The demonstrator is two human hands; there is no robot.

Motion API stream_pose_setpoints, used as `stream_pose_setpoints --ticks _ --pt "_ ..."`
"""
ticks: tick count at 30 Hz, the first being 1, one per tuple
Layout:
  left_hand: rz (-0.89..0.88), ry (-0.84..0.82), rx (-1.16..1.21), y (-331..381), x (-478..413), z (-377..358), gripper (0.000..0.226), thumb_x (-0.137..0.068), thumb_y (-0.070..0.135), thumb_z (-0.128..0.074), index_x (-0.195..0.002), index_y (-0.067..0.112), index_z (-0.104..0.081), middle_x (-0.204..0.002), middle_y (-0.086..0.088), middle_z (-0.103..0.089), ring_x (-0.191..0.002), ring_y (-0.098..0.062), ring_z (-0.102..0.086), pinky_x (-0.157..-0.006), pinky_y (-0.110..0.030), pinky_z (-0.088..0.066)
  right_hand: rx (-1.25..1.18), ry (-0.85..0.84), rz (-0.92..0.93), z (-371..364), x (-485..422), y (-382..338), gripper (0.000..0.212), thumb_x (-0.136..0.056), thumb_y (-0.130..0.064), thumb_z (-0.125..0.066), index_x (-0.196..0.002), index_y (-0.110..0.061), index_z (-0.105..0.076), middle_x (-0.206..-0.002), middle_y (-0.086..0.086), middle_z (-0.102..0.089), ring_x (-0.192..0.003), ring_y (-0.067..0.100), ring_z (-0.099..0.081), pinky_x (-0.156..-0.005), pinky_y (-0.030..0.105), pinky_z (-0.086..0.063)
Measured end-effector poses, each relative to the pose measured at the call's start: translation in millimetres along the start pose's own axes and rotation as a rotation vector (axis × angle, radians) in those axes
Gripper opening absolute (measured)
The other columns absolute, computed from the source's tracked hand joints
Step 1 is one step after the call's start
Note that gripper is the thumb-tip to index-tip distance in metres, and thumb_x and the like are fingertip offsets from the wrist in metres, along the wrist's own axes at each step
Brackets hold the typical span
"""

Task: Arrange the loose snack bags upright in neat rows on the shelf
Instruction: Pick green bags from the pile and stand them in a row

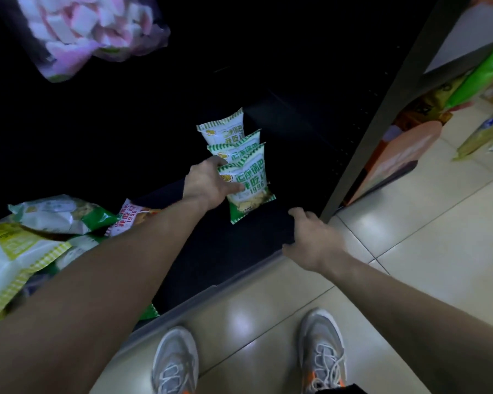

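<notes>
Three white-and-green snack bags stand upright in a row on the dark bottom shelf (239, 260), one behind the other. My left hand (208, 183) grips the left edge of the front bag (249, 189), thumb across its face. Behind it stand the middle bag (239, 147) and the rear bag (225, 129). My right hand (313, 240) hovers over the shelf's front right corner, fingers relaxed, holding nothing. A loose heap of snack bags (26, 243) lies at the left of the shelf, with a red-and-white bag (125, 220) partly hidden by my left forearm.
A clear bag of pink and white sweets (80, 32) hangs at the upper left. The grey shelf upright (387, 115) stands just right of the row. Beyond it are more displayed goods (478, 89) and an orange stand (396, 160). My shoes (177, 365) stand on the tiled floor.
</notes>
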State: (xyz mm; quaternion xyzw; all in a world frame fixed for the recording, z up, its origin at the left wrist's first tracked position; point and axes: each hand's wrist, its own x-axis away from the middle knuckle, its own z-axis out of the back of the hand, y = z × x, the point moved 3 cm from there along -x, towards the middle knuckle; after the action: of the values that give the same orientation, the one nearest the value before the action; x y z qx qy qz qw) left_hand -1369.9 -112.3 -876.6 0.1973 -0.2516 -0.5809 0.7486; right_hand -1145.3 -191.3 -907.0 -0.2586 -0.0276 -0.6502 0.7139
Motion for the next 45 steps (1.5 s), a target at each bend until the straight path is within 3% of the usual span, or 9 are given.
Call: stream_pose_setpoints --ticks 8,10,14,20,24,30,37,41,45 --pt "-0.022 0.010 -0.006 14.6 -17.0 -51.1 0.074 -0.074 0.038 -0.085 -0.138 0.025 -0.050 -0.125 -0.005 -0.059 -0.105 -0.023 -0.060 -0.080 -0.031 -0.052 0.067 -0.026 0.036 -11.4 -5.2 6.5 0.067 -0.087 -0.035 -0.062 -0.144 -0.023 -0.028 -0.131 0.006 -0.049 -0.108 0.034 -0.061 -0.080 0.041 -0.051" --pt "-0.066 0.044 -0.085 17.7 -16.3 -52.8 0.070 -0.077 0.039 -0.082 -0.137 0.024 -0.049 -0.133 -0.005 -0.053 -0.113 -0.027 -0.057 -0.088 -0.036 -0.051 0.076 -0.029 0.050 -11.5 -4.0 2.2 0.066 -0.088 -0.034 -0.062 -0.144 -0.023 -0.029 -0.131 0.006 -0.048 -0.107 0.034 -0.062 -0.076 0.039 -0.049" --pt "-0.179 0.042 -0.408 22.7 -8.2 -48.8 0.075 -0.082 0.052 -0.071 -0.144 0.026 -0.038 -0.143 -0.004 -0.041 -0.123 -0.031 -0.049 -0.084 -0.044 -0.052 0.098 -0.049 0.078 -12.2 2.9 -2.7 0.059 -0.090 -0.034 -0.062 -0.140 -0.022 -0.034 -0.130 0.005 -0.048 -0.105 0.033 -0.062 -0.077 0.040 -0.051" --pt "-0.261 -0.035 -0.521 27.9 22.3 21.8 0.084 -0.081 0.059 -0.067 -0.150 0.025 -0.032 -0.151 -0.005 -0.036 -0.138 -0.027 -0.036 -0.104 -0.044 -0.044 0.158 -0.072 0.112 15.2 18.3 -21.0 0.065 -0.088 -0.039 -0.065 -0.142 -0.020 -0.034 -0.134 0.007 -0.044 -0.118 0.035 -0.057 -0.089 0.046 -0.051" --pt "-0.255 -0.164 -0.731 5.6 70.9 86.6 0.074 -0.085 0.057 -0.063 -0.148 0.027 -0.036 -0.146 -0.003 -0.041 -0.131 -0.026 -0.044 -0.101 -0.041 -0.045 0.266 -0.052 0.190 50.3 31.1 -54.6 0.064 -0.086 -0.043 -0.065 -0.138 -0.017 -0.038 -0.131 0.010 -0.046 -0.119 0.034 -0.056 -0.087 0.042 -0.050" --pt "-0.119 -0.182 -0.774 -62.6 145.0 158.4 0.075 -0.087 0.058 -0.060 -0.149 0.026 -0.034 -0.145 -0.003 -0.043 -0.130 -0.026 -0.046 -0.097 -0.040 -0.046 0.318 0.013 0.336 84.2 48.4 -136.2 0.066 -0.089 -0.047 -0.063 -0.145 -0.021 -0.037 -0.138 0.006 -0.045 -0.116 0.031 -0.056 -0.084 0.043 -0.052" --pt "-0.002 -0.191 -0.660 -148.5 171.0 176.1 0.082 -0.090 0.057 -0.057 -0.155 0.023 -0.020 -0.157 -0.009 -0.030 -0.139 -0.030 -0.036 -0.103 -0.041 -0.042 0.458 -0.075 0.463 37.0 41.1 -204.4 0.065 -0.091 -0.048 -0.060 -0.146 -0.022 -0.038 -0.138 0.006 -0.043 -0.119 0.030 -0.053 -0.087 0.044 -0.051" --pt "0.053 -0.223 -0.617 -190.7 165.7 176.8 0.087 -0.090 0.058 -0.058 -0.156 0.023 -0.015 -0.161 -0.008 -0.022 -0.145 -0.029 -0.027 -0.108 -0.045 -0.039 0.421 -0.151 0.468 -20.3 18.1 -232.6 0.068 -0.091 -0.049 -0.060 -0.148 -0.021 -0.035 -0.141 0.007 -0.042 -0.117 0.029 -0.055 -0.080 0.038 -0.050" --pt "0.105 -0.208 -0.608 -225.0 161.9 181.5 0.087 -0.089 0.056 -0.061 -0.156 0.023 -0.017 -0.158 -0.007 -0.027 -0.141 -0.030 -0.031 -0.105 -0.046 -0.041 0.324 -0.235 0.441 -88.4 2.2 -254.3 0.066 -0.092 -0.047 -0.060 -0.147 -0.019 -0.036 -0.144 0.010 -0.043 -0.121 0.033 -0.052 -0.090 0.041 -0.050"
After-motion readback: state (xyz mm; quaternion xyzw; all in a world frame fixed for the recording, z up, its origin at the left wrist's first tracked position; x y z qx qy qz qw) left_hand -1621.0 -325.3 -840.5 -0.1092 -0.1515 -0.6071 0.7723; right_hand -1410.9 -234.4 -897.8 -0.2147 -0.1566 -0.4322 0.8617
